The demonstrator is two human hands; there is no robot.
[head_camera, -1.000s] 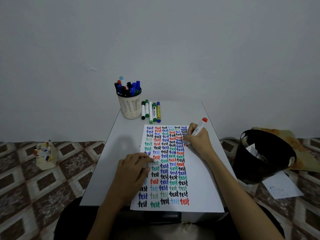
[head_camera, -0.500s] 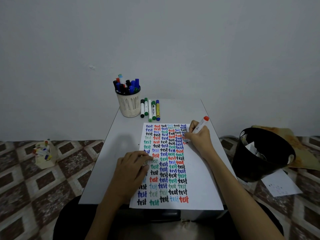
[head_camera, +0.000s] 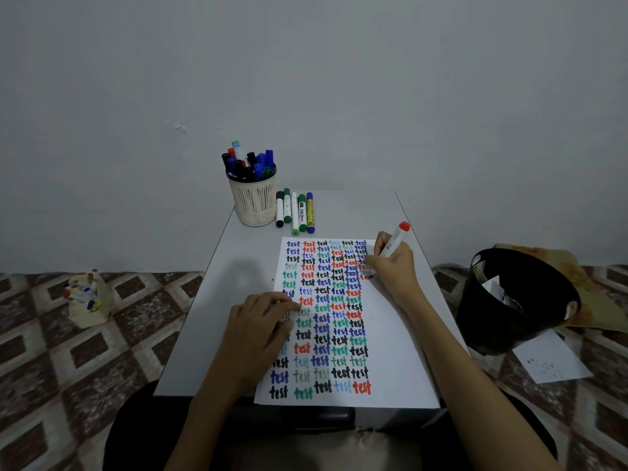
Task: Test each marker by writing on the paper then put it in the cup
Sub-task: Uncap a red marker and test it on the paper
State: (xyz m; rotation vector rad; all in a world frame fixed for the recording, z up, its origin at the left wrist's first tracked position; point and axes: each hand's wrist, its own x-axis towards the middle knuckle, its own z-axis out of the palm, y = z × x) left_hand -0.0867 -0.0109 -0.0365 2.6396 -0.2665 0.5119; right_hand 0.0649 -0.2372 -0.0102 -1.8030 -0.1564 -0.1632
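Observation:
A white sheet of paper (head_camera: 394, 338) lies on the small grey table (head_camera: 238, 273), covered with columns of the word "test" in several colours. My right hand (head_camera: 390, 266) grips a white marker with a red end (head_camera: 397, 240), its tip down on the paper's upper right part beside red writing. My left hand (head_camera: 255, 331) presses flat on the paper's left edge. A cream slotted cup (head_camera: 253, 202) at the table's back holds several markers. Several more markers (head_camera: 295, 212) lie side by side right of the cup.
A black bin (head_camera: 516, 300) with paper scraps stands on the floor to the right, loose sheets (head_camera: 550, 360) beside it. A small cream holder with markers (head_camera: 86, 300) sits on the patterned floor to the left. A plain wall rises behind the table.
My right hand has shifted slightly on the upper right of the paper while writing in red. The view has dropped a little. My left hand stays in place.

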